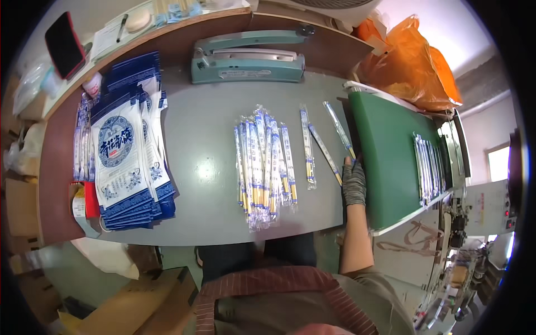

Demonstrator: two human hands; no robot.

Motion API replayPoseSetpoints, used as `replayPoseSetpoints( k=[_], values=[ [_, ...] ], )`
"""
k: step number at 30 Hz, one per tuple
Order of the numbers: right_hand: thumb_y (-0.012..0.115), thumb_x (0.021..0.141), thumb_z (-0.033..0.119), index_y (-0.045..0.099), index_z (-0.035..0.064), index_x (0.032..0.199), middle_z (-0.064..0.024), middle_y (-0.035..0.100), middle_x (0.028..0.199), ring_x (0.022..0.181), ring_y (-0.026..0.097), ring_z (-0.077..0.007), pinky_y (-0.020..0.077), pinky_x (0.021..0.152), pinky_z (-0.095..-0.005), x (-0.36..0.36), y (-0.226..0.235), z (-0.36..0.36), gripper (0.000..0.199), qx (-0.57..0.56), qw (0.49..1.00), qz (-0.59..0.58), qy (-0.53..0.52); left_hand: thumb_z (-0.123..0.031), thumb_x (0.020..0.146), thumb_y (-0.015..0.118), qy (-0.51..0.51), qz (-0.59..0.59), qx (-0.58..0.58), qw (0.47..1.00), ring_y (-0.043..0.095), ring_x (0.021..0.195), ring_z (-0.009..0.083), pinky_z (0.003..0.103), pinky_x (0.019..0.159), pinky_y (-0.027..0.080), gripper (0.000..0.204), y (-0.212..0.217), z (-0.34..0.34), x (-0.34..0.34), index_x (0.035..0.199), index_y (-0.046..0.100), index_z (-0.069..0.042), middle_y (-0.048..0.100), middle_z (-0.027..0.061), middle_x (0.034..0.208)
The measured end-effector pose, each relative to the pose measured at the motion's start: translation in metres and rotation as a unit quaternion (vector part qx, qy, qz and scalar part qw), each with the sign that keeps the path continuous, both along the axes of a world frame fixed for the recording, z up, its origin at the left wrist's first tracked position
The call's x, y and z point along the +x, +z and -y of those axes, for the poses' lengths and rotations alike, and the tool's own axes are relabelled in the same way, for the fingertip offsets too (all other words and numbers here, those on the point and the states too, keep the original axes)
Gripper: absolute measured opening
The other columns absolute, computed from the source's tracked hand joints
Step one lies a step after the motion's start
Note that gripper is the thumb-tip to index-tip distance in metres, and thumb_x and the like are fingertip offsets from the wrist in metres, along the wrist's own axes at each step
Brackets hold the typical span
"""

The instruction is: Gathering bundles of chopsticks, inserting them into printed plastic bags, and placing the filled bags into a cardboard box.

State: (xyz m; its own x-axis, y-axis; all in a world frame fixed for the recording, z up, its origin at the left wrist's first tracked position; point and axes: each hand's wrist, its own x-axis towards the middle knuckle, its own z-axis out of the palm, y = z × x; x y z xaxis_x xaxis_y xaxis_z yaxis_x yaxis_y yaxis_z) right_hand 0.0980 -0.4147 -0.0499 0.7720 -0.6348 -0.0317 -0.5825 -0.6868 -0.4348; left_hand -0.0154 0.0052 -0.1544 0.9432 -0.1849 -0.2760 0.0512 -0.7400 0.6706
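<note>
My right hand [354, 184], in a grey striped glove with bare fingertips, is at the right side of the grey table beside the green conveyor belt [385, 162]. Its thumb and fingers close around the lower end of a slim wrapped chopstick packet [339, 129] that slants up and left. Against the glove's left edge ends another slanted chopstick packet [325, 153]. An upright packet [307, 145] lies further left. In the middle of the table is a loose pile of chopstick packets [261, 167] in clear, blue-printed wrap. My left hand is out of sight.
Blue-and-white printed bags [120, 151] are stacked at left, beside more packets [84, 139] and a red tape holder [89, 199]. A teal bag sealer [248, 64] stands at the back. More packets [430, 170] lie on the belt, near an orange plastic bag [410, 67].
</note>
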Motion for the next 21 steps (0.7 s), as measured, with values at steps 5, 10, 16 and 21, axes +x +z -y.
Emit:
replayPoseSetpoints(
  k=[5, 10, 16, 21],
  values=[
    [0.054, 0.092, 0.033, 0.052, -0.0026, 0.125, -0.0253, 0.049, 0.130, 0.118, 0.049, -0.0393, 0.0378, 0.103, -0.0426, -0.027, -0.031, -0.006, 0.048, -0.220, 0.953, 0.125, 0.169, -0.007, 0.092, 0.045, -0.040, -0.031, 0.049, 0.998, 0.060, 0.097, 0.0308, 0.038, 0.084, 0.047, 0.025, 0.019, -0.024, -0.059, 0.112, 0.059, 0.000, 0.062, 0.0180, 0.106],
    [0.059, 0.091, 0.023, 0.049, 0.0057, 0.131, -0.0216, 0.054, 0.125, 0.114, 0.053, -0.0356, 0.0412, 0.098, -0.0425, -0.012, -0.020, -0.019, 0.045, -0.079, 0.966, 0.195, 0.152, -0.009, 0.091, 0.044, -0.012, -0.065, 0.103, 0.993, 0.061, 0.097, 0.0317, 0.040, 0.084, 0.047, 0.027, 0.014, -0.047, -0.160, 0.112, 0.060, 0.000, 0.063, 0.0185, 0.106],
    [0.056, 0.092, 0.021, 0.047, 0.0062, 0.132, -0.0169, 0.046, 0.136, 0.118, 0.048, -0.0329, 0.0359, 0.103, -0.0377, 0.015, -0.046, -0.006, 0.044, 0.043, 0.919, 0.193, 0.340, -0.011, 0.091, 0.044, 0.121, -0.184, 0.145, 0.965, 0.062, 0.097, 0.0328, 0.042, 0.083, 0.048, 0.029, 0.026, -0.085, -0.362, 0.112, 0.061, -0.001, 0.064, 0.0190, 0.106],
    [0.056, 0.094, 0.021, 0.052, 0.0042, 0.123, -0.0112, 0.055, 0.125, 0.115, 0.050, -0.0261, 0.0372, 0.101, -0.0362, -0.003, -0.023, -0.083, 0.034, 0.395, 0.866, 0.181, 0.248, -0.013, 0.090, 0.044, 0.178, -0.227, 0.172, 0.942, 0.062, 0.098, 0.0337, 0.044, 0.083, 0.049, 0.030, 0.040, -0.106, -0.289, 0.112, 0.061, -0.001, 0.065, 0.0195, 0.106]
  ],
)
